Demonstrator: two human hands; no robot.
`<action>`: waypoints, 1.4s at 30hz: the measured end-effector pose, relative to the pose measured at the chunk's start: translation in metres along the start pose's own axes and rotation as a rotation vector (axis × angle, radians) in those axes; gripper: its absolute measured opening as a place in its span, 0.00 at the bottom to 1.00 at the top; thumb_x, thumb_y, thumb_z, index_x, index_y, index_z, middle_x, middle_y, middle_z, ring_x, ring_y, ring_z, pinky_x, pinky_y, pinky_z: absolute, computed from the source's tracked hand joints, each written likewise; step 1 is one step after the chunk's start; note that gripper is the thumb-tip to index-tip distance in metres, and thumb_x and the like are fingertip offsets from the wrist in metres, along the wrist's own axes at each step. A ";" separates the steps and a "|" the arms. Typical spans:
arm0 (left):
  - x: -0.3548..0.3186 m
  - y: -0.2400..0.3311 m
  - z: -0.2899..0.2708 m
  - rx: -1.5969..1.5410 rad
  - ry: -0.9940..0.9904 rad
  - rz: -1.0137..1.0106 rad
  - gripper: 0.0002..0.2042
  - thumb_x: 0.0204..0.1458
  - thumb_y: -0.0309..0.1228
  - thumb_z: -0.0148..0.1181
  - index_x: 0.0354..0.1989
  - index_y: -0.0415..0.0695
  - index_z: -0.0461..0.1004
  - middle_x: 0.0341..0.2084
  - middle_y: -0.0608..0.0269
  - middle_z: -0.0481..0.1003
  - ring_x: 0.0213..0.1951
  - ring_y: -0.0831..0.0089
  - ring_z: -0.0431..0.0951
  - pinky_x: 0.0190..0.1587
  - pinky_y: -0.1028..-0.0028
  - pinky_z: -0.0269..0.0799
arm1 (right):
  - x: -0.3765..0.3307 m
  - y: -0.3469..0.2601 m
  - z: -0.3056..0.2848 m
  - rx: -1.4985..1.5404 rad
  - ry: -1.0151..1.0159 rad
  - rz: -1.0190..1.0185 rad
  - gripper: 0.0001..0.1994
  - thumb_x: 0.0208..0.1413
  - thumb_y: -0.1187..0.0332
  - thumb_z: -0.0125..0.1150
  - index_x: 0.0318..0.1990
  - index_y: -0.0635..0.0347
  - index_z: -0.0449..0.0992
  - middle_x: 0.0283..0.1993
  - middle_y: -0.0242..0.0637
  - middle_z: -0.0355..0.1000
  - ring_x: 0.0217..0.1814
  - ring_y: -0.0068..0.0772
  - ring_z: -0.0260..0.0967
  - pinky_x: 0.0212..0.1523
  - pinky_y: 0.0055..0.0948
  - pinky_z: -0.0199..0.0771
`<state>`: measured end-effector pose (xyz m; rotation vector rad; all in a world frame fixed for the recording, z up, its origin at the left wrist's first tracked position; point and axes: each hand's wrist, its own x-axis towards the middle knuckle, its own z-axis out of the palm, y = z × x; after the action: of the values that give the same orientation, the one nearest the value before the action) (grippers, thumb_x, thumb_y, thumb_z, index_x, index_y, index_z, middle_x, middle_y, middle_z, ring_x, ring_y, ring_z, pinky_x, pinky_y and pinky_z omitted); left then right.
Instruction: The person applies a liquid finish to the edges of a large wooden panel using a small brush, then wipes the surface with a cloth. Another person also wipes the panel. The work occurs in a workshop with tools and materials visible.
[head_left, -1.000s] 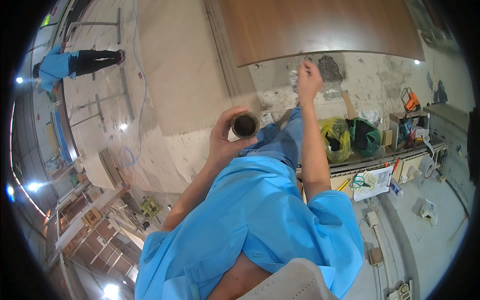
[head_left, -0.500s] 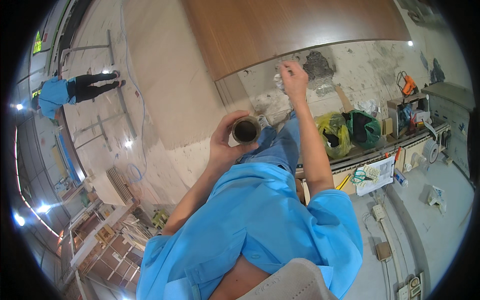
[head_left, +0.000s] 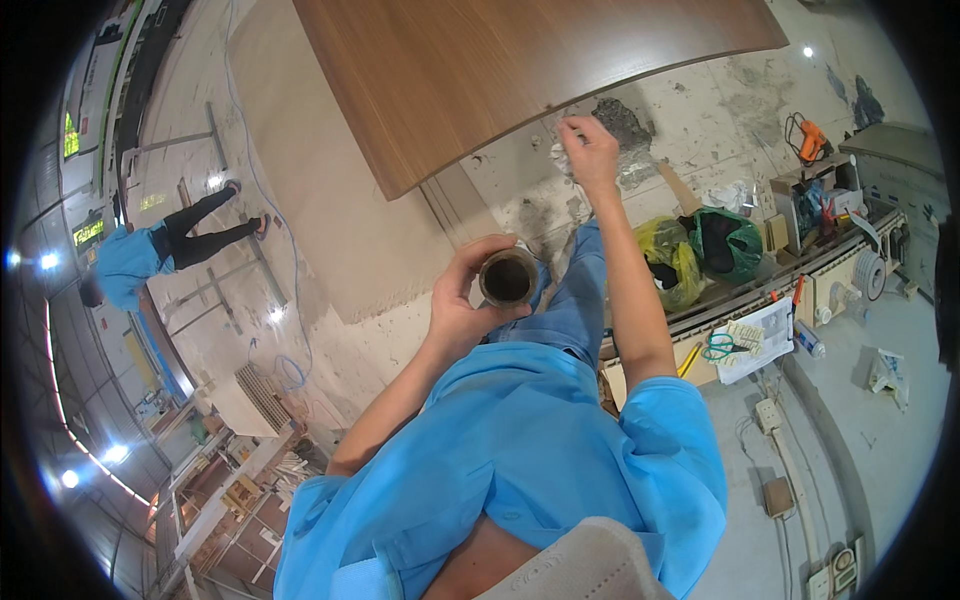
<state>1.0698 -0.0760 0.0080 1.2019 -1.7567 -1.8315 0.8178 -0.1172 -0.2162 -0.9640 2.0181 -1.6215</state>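
My left hand is wrapped round the side of a small round open-topped can, its inside dark, in front of my legs. Farther forward, my right hand pinches a crumpled white cloth or tissue. That hand is by the near edge of a large brown wood-grain board; whether the cloth touches the edge, I cannot tell. A small dark spot shows on the board's edge, just beyond my fingers.
To my right are a yellow plastic bag, a green bag, an orange power tool, a ledge with papers and green-handled scissors. A person in blue is at far left, near metal frames on the floor.
The view has turned slightly, so the board sits farther left. Both hands keep their holds, and the right hand stays by the board's edge. The person at left has their legs farther apart.
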 end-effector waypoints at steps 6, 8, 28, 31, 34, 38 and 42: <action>0.024 0.016 0.026 0.034 -0.003 -0.008 0.44 0.34 0.16 0.84 0.65 0.46 0.71 0.66 0.60 0.72 0.67 0.66 0.73 0.72 0.64 0.67 | 0.043 0.019 -0.047 0.001 0.227 0.117 0.08 0.59 0.69 0.71 0.42 0.63 0.86 0.40 0.41 0.83 0.40 0.39 0.81 0.43 0.36 0.79; 0.037 0.023 0.035 0.055 -0.017 0.013 0.44 0.34 0.16 0.83 0.65 0.46 0.71 0.66 0.61 0.73 0.66 0.66 0.73 0.71 0.65 0.68 | 0.040 0.018 -0.048 0.055 0.148 0.032 0.08 0.59 0.69 0.71 0.42 0.63 0.86 0.40 0.42 0.83 0.40 0.39 0.81 0.44 0.36 0.79; 0.110 0.068 0.119 0.001 -0.073 0.065 0.43 0.32 0.14 0.83 0.64 0.45 0.73 0.65 0.56 0.72 0.67 0.63 0.73 0.69 0.63 0.69 | 0.121 0.052 -0.138 -0.029 0.216 0.078 0.07 0.61 0.70 0.69 0.42 0.63 0.85 0.41 0.44 0.83 0.41 0.41 0.81 0.45 0.34 0.78; 0.118 0.071 0.130 -0.006 -0.085 0.066 0.43 0.33 0.14 0.82 0.64 0.45 0.73 0.65 0.55 0.72 0.67 0.63 0.72 0.69 0.63 0.68 | 0.125 0.054 -0.149 -0.005 0.260 0.066 0.06 0.61 0.70 0.69 0.42 0.61 0.86 0.41 0.42 0.83 0.41 0.41 0.82 0.44 0.35 0.79; 0.128 0.077 0.141 -0.009 -0.112 0.075 0.42 0.34 0.15 0.82 0.65 0.45 0.73 0.65 0.55 0.72 0.67 0.63 0.72 0.70 0.63 0.68 | 0.123 0.053 -0.147 0.001 -0.039 -0.039 0.06 0.61 0.72 0.70 0.43 0.62 0.86 0.41 0.37 0.84 0.43 0.29 0.81 0.46 0.29 0.78; 0.139 0.084 0.151 0.014 -0.147 0.095 0.42 0.35 0.17 0.83 0.65 0.44 0.73 0.65 0.55 0.72 0.68 0.62 0.72 0.70 0.62 0.67 | 0.154 0.066 -0.168 -0.041 0.111 0.038 0.06 0.60 0.69 0.70 0.41 0.61 0.86 0.42 0.42 0.83 0.42 0.40 0.82 0.45 0.35 0.80; 0.146 0.086 0.163 -0.007 -0.156 0.104 0.42 0.36 0.20 0.84 0.65 0.44 0.72 0.65 0.54 0.72 0.68 0.62 0.71 0.71 0.62 0.67 | 0.181 0.079 -0.203 -0.062 0.282 0.082 0.07 0.61 0.69 0.69 0.42 0.62 0.85 0.42 0.42 0.84 0.42 0.41 0.82 0.46 0.33 0.79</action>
<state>0.8359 -0.0925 0.0202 0.9681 -1.8562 -1.9136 0.5348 -0.0958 -0.2158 -0.6927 2.2709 -1.7408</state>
